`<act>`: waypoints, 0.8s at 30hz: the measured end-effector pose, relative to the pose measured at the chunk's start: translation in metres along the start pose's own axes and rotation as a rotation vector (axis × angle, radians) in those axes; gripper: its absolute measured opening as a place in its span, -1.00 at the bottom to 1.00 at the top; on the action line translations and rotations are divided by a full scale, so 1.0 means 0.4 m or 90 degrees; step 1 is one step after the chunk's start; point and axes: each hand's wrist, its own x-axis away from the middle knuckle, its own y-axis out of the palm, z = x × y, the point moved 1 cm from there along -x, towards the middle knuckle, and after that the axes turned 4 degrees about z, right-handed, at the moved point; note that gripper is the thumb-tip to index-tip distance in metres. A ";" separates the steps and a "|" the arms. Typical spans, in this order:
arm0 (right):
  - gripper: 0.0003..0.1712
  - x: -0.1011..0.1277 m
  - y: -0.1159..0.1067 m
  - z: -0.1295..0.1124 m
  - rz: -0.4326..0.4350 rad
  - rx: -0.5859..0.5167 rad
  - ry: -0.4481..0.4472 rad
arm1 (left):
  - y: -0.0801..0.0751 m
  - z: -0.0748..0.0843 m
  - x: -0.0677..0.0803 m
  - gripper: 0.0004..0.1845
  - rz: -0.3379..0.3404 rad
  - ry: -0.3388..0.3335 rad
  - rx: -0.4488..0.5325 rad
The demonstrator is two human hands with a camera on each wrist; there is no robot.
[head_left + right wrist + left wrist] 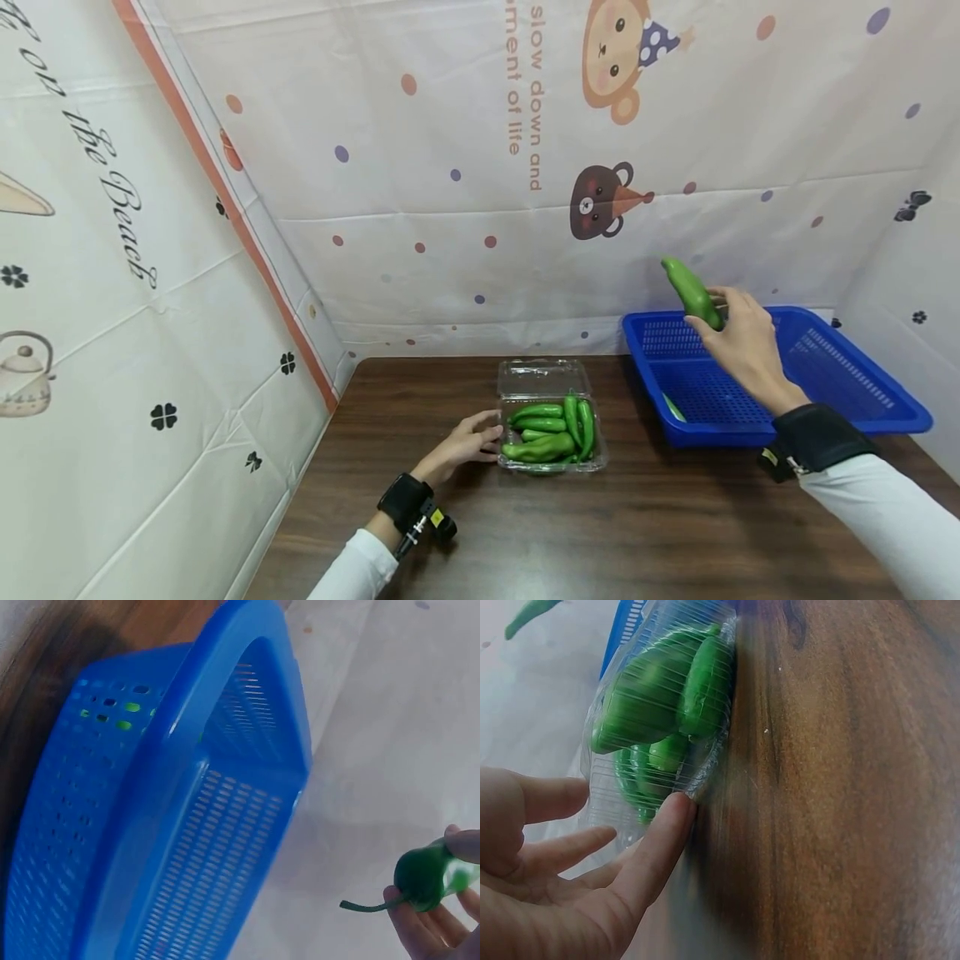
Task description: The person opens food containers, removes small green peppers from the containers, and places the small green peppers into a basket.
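Observation:
Above the blue basket [888, 408], my right hand [742, 342] pinches a large green pepper [688, 292] near its stem end; in the right wrist view the pepper [420, 879] shows its thin stem beside the fingers. My left hand [467, 443] is at the left side of a clear plastic clamshell box [551, 379], its lid folded back. In the left wrist view its fingers [660, 832] are fairly straight and touch or nearly touch the box wall. Several green peppers [542, 448] of differing sizes lie in the box.
Another green piece [672, 407] shows inside the basket at its left wall, partly hidden. The brown wooden table [600, 533] carries the box at centre and the basket at right. A printed white cloth [450, 275] stands behind and at both sides.

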 end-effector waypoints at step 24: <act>-0.23 0.038 0.059 0.120 -0.299 0.087 0.106 | -0.004 -0.001 0.001 -0.41 0.000 -0.005 0.016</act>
